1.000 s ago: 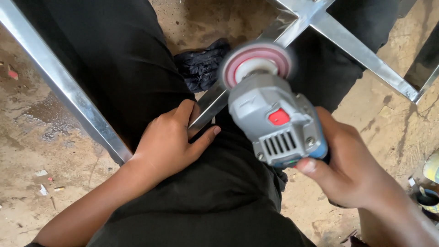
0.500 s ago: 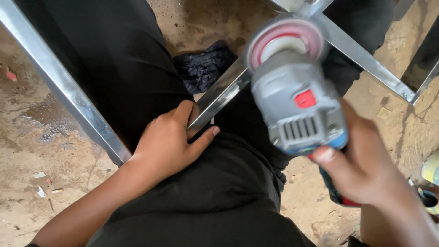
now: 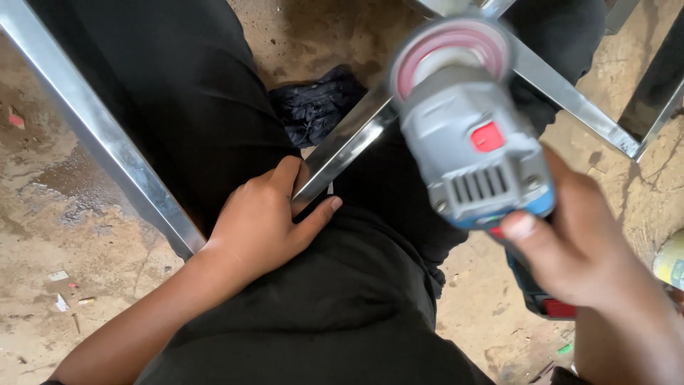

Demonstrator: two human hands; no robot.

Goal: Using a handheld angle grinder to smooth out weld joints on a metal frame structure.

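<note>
The right hand [image 3: 570, 249] is gripping the angle grinder [image 3: 474, 157] above the lap; its grey housing is showing 1 red button, vent slots and a pink-ringed disc; the left hand [image 3: 267, 221] is clasping the polished steel bar [image 3: 349, 146] against black trousers [image 3: 320, 306]

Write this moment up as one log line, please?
left hand: gripping end of steel bar on lap | right hand: holding grey grinder, pink disc up, blurred | ground: dirt
</note>
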